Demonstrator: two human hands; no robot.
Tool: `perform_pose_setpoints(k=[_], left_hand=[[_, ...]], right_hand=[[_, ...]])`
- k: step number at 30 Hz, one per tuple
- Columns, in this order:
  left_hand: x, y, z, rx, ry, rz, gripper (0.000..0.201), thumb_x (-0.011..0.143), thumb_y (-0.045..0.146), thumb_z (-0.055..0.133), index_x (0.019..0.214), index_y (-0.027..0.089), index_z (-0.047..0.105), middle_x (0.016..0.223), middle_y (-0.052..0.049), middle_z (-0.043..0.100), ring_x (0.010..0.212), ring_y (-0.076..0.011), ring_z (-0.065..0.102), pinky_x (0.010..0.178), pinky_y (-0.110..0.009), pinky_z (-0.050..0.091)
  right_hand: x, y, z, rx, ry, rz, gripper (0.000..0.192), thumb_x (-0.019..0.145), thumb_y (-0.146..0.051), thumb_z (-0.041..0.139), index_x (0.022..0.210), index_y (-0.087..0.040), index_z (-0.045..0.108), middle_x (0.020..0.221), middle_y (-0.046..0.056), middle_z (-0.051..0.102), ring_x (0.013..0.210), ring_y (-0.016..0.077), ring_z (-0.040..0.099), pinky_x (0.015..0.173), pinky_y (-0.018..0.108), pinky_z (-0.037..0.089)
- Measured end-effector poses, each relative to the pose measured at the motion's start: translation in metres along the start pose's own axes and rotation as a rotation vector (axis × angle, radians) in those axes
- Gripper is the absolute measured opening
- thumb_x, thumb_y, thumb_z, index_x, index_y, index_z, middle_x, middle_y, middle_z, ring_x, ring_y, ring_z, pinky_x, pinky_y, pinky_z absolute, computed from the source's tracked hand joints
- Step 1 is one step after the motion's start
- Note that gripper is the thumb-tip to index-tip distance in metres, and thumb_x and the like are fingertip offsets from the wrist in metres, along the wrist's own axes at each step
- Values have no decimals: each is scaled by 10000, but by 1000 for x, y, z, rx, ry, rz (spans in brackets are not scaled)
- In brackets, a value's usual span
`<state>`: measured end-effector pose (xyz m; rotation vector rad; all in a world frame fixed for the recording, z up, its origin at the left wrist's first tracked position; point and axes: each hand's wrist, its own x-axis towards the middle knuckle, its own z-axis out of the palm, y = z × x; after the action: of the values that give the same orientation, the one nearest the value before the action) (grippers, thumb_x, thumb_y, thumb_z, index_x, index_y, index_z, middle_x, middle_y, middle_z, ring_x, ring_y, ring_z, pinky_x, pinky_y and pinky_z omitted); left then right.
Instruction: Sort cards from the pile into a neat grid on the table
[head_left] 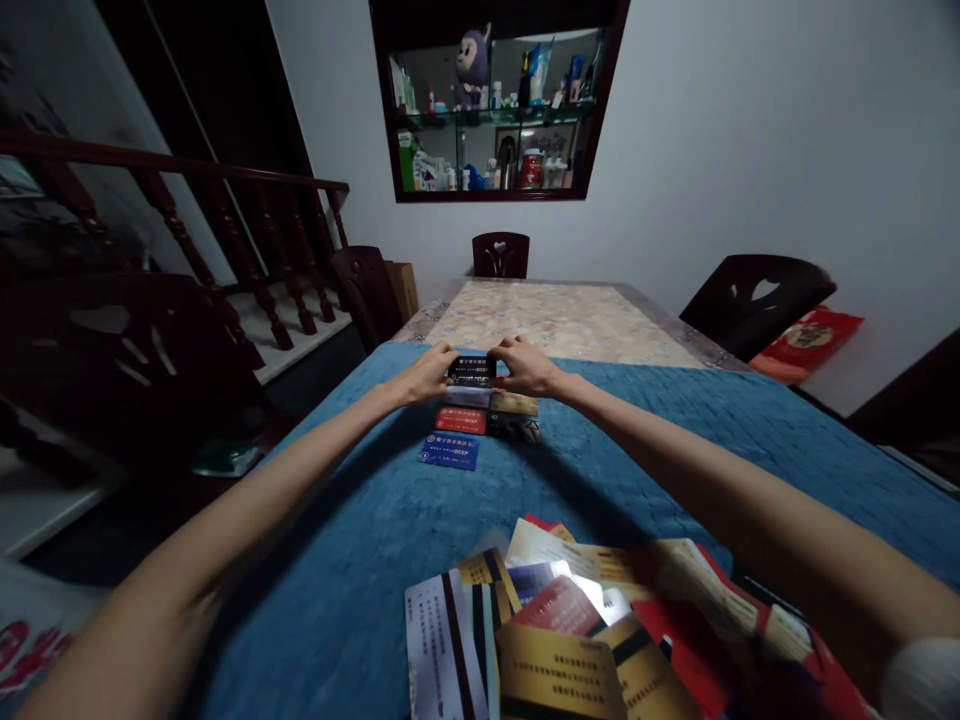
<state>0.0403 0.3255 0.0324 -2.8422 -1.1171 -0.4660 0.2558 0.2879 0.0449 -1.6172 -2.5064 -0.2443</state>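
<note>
a: head view: we are stretching both arms out over the blue cloth. our left hand and right hand are pinching a black card between them, fingertips closing on its two short ends.

b: where is that card sitting?

a: it is sitting at the far end of the small set of cards we are laying out on the cloth, at the head of two short columns. just below it a pale card is lying, then a red card, then a blue card nearest to us. a gold card is lying beside the red one, with a darker card under it.

b: and closer to us?

a: a loose pile of cards is spreading along the near edge, overlapping, gold, red and white, well apart from the set. beyond the cloth the marbled table top is showing, with dark chairs around it.
</note>
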Motion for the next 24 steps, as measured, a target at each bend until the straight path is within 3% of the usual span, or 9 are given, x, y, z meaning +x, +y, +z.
perform_pose_setpoints(k=[15,24], left_hand=[[34,-39,36,-53,-73,-63,313,682,52,550,959,110,685,988,-83,631,895,-209,587,830,-276,490],[48,-50,54,-58,-100,-90,284,671,79,549,902,119,709,940,-69,635,848,-202,582,781,-270,480]], right_hand=[[44,11,33,-8,-205,109,484,825,-389,617,1269,-196,623,1280,159,595,1236,351,453,876,380,427],[56,11,38,-25,-299,172,449,826,-326,581,1259,-221,639,1275,133,621,1264,364,437,895,426,448]])
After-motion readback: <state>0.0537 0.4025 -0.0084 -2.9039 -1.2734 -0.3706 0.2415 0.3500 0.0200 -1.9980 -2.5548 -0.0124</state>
